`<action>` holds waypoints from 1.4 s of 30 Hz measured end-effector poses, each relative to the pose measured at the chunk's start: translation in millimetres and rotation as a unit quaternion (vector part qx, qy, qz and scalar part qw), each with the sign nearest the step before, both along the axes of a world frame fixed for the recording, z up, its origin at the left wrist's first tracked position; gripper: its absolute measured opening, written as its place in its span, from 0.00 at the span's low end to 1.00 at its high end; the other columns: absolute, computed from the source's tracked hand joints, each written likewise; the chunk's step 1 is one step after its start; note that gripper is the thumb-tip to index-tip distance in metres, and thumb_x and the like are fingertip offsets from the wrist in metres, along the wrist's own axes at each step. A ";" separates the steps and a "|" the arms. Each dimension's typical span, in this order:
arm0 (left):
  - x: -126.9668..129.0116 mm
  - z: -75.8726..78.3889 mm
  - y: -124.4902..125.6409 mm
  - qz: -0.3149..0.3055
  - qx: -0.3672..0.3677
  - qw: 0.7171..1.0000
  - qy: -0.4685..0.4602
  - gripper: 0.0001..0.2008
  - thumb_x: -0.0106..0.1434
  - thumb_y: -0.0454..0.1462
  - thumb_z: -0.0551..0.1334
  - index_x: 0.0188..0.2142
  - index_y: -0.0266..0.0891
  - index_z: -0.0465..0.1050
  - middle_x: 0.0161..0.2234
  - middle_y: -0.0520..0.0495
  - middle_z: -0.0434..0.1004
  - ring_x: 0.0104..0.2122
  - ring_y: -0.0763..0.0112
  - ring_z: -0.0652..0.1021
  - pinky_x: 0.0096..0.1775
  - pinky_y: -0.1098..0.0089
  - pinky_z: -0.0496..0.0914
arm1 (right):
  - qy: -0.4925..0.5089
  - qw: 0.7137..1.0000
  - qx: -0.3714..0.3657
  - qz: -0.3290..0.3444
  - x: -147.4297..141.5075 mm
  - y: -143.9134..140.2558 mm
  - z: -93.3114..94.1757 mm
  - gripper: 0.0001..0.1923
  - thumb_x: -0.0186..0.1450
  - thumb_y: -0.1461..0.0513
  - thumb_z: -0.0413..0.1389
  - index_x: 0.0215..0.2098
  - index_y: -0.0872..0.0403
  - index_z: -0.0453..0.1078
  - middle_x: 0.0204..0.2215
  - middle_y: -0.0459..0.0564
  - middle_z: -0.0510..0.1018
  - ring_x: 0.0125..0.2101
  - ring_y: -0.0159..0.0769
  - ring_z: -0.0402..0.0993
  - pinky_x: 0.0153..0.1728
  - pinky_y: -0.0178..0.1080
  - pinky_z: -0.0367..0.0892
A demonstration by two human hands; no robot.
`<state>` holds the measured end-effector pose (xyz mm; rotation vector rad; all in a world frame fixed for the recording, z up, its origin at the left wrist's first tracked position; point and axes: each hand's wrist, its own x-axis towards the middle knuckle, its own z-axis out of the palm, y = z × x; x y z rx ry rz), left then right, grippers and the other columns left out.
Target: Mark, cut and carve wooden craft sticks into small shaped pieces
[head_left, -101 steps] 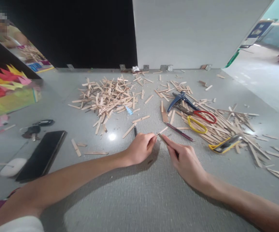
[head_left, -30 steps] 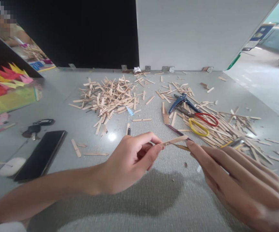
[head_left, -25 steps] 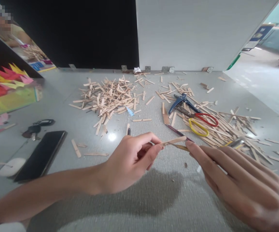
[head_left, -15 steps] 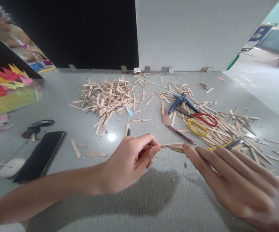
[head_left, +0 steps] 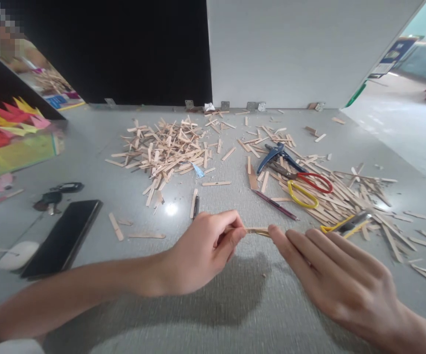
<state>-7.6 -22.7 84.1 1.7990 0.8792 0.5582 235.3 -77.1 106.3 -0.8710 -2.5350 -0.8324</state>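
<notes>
My left hand [head_left: 201,250] pinches one end of a thin wooden stick [head_left: 257,230] between thumb and fingers, a little above the grey table [head_left: 235,305]. My right hand [head_left: 331,275] comes in from the right, fingers stretched flat, and its fingertips hold the stick's other end together with a thin yellowish tool whose shape is mostly hidden. Only a short piece of the stick shows between the two hands.
A pile of cut wooden sticks [head_left: 165,147] lies at centre back, another [head_left: 346,191] on the right with scissors [head_left: 305,184], blue pliers [head_left: 274,153] and a yellow cutter [head_left: 348,222]. A pencil [head_left: 274,204] and a pen [head_left: 196,205] lie ahead. A phone [head_left: 63,236] rests left.
Both hands have sunk toward the table with the stick. My right hand has slid left along it, and less of the stick shows between the hands than a second ago.
</notes>
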 end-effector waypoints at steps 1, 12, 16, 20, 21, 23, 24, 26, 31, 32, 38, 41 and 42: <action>0.5 -0.8 0.2 0.003 0.002 1.000 0.002 0.15 0.79 0.41 0.56 0.33 0.40 0.67 0.20 0.58 0.69 0.19 0.79 0.66 0.23 0.76 0.58 | -0.003 1.000 0.003 -0.002 -0.9 -0.6 -0.2 0.17 0.77 0.73 0.48 0.48 0.65 0.81 0.29 0.53 0.85 0.27 0.37 0.78 0.28 0.42 0.70; -4.1 -8.0 8.7 -0.016 0.028 0.999 0.036 0.14 0.76 0.34 0.53 0.32 0.40 0.69 0.20 0.57 0.68 0.19 0.77 0.65 0.24 0.75 0.58 | 0.197 0.940 -0.269 -0.074 -4.1 -0.4 -9.5 0.18 0.78 0.69 0.48 0.55 0.57 0.79 0.33 0.52 0.86 0.25 0.35 0.82 0.24 0.34 0.75; -2.3 -7.7 7.0 -0.008 0.051 0.998 0.037 0.14 0.75 0.35 0.55 0.30 0.39 0.69 0.19 0.58 0.65 0.18 0.78 0.62 0.23 0.75 0.55 | 0.353 0.755 -0.540 -0.116 -3.6 0.7 -3.7 0.15 0.77 0.65 0.50 0.53 0.52 0.78 0.24 0.42 0.82 0.11 0.27 0.70 0.09 0.27 0.63; -1.2 -7.0 4.8 0.016 0.080 0.996 0.020 0.17 0.78 0.39 0.53 0.32 0.39 0.69 0.19 0.59 0.62 0.17 0.78 0.60 0.22 0.75 0.54 | 0.386 0.773 -0.492 -0.103 -6.6 1.6 -0.9 0.15 0.74 0.66 0.54 0.50 0.52 0.82 0.25 0.45 0.86 0.14 0.30 0.76 0.12 0.28 0.66; -1.0 -7.0 4.3 0.021 0.091 0.995 0.019 0.18 0.79 0.40 0.53 0.31 0.40 0.69 0.18 0.59 0.60 0.17 0.78 0.59 0.22 0.75 0.54 | 0.381 0.801 -0.453 -0.088 -7.8 1.3 -1.6 0.16 0.73 0.67 0.54 0.49 0.52 0.84 0.26 0.47 0.87 0.17 0.32 0.78 0.14 0.29 0.68; -0.7 -8.0 3.3 0.023 0.115 0.993 0.023 0.18 0.79 0.39 0.52 0.30 0.40 0.67 0.18 0.60 0.57 0.17 0.79 0.56 0.22 0.74 0.52 | 0.358 0.842 -0.400 -0.056 -9.5 0.3 -3.8 0.18 0.73 0.68 0.53 0.50 0.51 0.85 0.27 0.48 0.87 0.20 0.33 0.81 0.19 0.29 0.72; -0.5 -8.9 2.7 0.021 0.127 0.991 0.027 0.18 0.78 0.38 0.52 0.30 0.40 0.66 0.19 0.60 0.57 0.17 0.78 0.55 0.22 0.74 0.52 | 0.343 0.853 -0.392 -0.043 -9.8 -0.2 -4.9 0.20 0.73 0.69 0.52 0.51 0.51 0.85 0.28 0.49 0.88 0.21 0.33 0.81 0.20 0.30 0.73; -0.3 -11.6 1.6 0.012 0.148 0.988 0.034 0.17 0.77 0.37 0.52 0.29 0.41 0.64 0.19 0.60 0.57 0.18 0.78 0.55 0.23 0.73 0.52 | 0.311 0.866 -0.389 -0.034 -9.2 -0.6 -6.5 0.20 0.73 0.69 0.51 0.51 0.51 0.85 0.28 0.49 0.87 0.20 0.32 0.80 0.22 0.30 0.73; 1.7 -22.4 0.0 -0.003 0.176 0.983 0.045 0.17 0.78 0.37 0.51 0.29 0.41 0.62 0.19 0.60 0.57 0.17 0.78 0.58 0.24 0.73 0.52 | 0.264 0.882 -0.387 -0.047 -7.9 0.7 -8.9 0.19 0.77 0.65 0.51 0.43 0.52 0.86 0.19 0.44 0.79 0.17 0.29 0.70 0.21 0.30 0.67; 2.6 -25.1 -0.2 0.000 0.183 0.982 0.048 0.18 0.78 0.37 0.51 0.29 0.41 0.62 0.19 0.60 0.57 0.17 0.78 0.58 0.24 0.73 0.52 | 0.263 0.878 -0.396 -0.047 -9.2 0.6 -9.7 0.19 0.78 0.65 0.50 0.42 0.53 0.85 0.18 0.43 0.77 0.16 0.27 0.67 0.20 0.29 0.65; 6.7 -37.0 -2.2 0.034 0.225 0.973 0.048 0.20 0.80 0.39 0.51 0.28 0.42 0.61 0.19 0.60 0.57 0.17 0.77 0.59 0.23 0.72 0.52 | 0.269 0.867 -0.416 -0.057 -17.7 -5.6 -19.8 0.20 0.79 0.66 0.46 0.48 0.59 0.82 0.21 0.48 0.80 0.17 0.30 0.68 0.21 0.33 0.67; 6.3 -36.5 -4.3 0.051 0.254 0.965 0.043 0.19 0.80 0.38 0.51 0.30 0.41 0.64 0.19 0.60 0.59 0.17 0.77 0.59 0.23 0.73 0.52 | 0.258 0.880 -0.394 -0.052 -15.3 -10.7 -25.8 0.20 0.78 0.69 0.46 0.58 0.60 0.78 0.27 0.51 0.84 0.20 0.32 0.76 0.22 0.33 0.71; 6.2 -35.4 -5.1 0.061 0.265 0.962 0.042 0.18 0.80 0.38 0.52 0.31 0.41 0.66 0.19 0.60 0.60 0.17 0.77 0.59 0.23 0.73 0.53 | 0.243 0.895 -0.372 -0.047 -14.1 -12.5 -27.3 0.22 0.77 0.71 0.46 0.61 0.62 0.75 0.29 0.51 0.84 0.21 0.33 0.77 0.22 0.33 0.72</action>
